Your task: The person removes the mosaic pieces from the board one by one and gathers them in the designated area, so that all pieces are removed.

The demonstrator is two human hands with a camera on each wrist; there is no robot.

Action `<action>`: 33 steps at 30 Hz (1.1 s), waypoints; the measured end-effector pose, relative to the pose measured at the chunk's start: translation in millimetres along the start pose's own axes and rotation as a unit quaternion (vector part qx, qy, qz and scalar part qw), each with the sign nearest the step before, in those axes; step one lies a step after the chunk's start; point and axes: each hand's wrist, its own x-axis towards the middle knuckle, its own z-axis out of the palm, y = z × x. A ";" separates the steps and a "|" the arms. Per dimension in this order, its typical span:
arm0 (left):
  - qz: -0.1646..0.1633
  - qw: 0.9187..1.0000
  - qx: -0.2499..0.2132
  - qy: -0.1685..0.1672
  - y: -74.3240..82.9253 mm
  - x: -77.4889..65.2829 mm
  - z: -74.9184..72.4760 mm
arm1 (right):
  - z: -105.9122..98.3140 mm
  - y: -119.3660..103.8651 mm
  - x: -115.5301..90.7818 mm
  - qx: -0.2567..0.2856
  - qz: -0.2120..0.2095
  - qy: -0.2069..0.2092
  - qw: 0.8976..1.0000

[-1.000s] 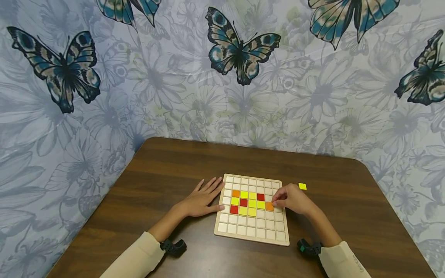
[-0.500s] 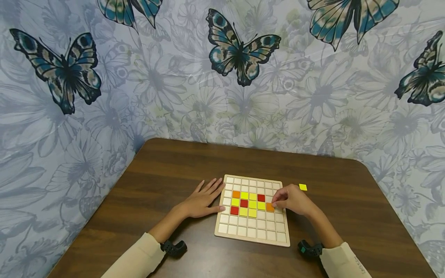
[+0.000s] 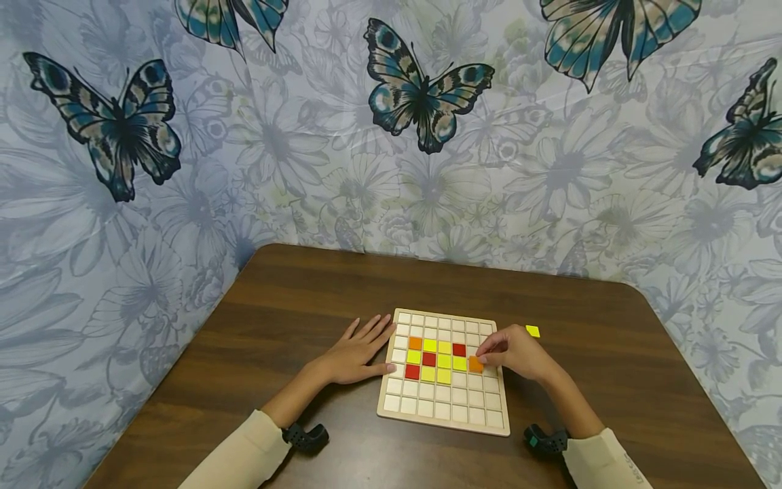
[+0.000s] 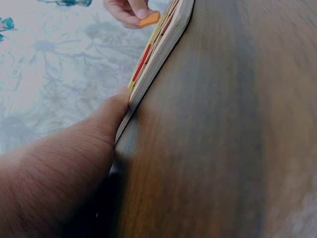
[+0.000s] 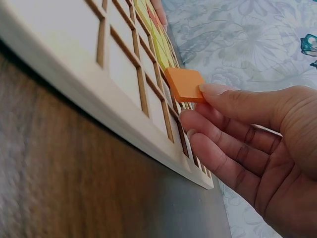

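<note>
A wooden grid board (image 3: 442, 424) lies on the table with yellow, red and orange square tiles set in its middle cells. My right hand (image 3: 513, 350) pinches an orange tile (image 5: 185, 84) between thumb and fingers, over the right part of the board. That tile tilts, with one edge near the grid, and its other fingers curl beneath in the right wrist view. Spread out flat, my left hand (image 3: 354, 353) rests along the board's left edge, its thumb touching the frame. A red tile (image 3: 459, 350) and a yellow tile (image 3: 459, 363) sit close to the held one.
One loose yellow tile (image 3: 533, 331) lies on the brown table (image 3: 305, 278), just beyond the right hand. Behind the table's far edge stands a wall (image 3: 519, 183) with a flower and butterfly pattern. Both wrists carry black bands.
The orange tile in my right fingers has tipped slightly and shifted a little to the right. My left hand stays where it was, and the head view has moved very slightly.
</note>
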 end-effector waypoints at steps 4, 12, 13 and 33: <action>0.001 1.000 -0.002 0.004 -0.5 -0.4 0.2 | -1.1 1.0 0.1 0.006 0.003 0.027 1.000; 0.002 1.000 0.005 0.000 -1.0 -1.0 3.1 | 0.5 5.3 1.0 0.025 0.019 0.089 0.996; 0.003 1.000 0.005 0.001 -0.9 -0.9 3.5 | -0.2 5.9 0.8 0.028 0.017 0.097 0.995; 0.013 1.000 -0.003 0.020 -5.0 2.1 7.2 | -18.0 8.6 -3.5 0.051 0.053 0.228 0.971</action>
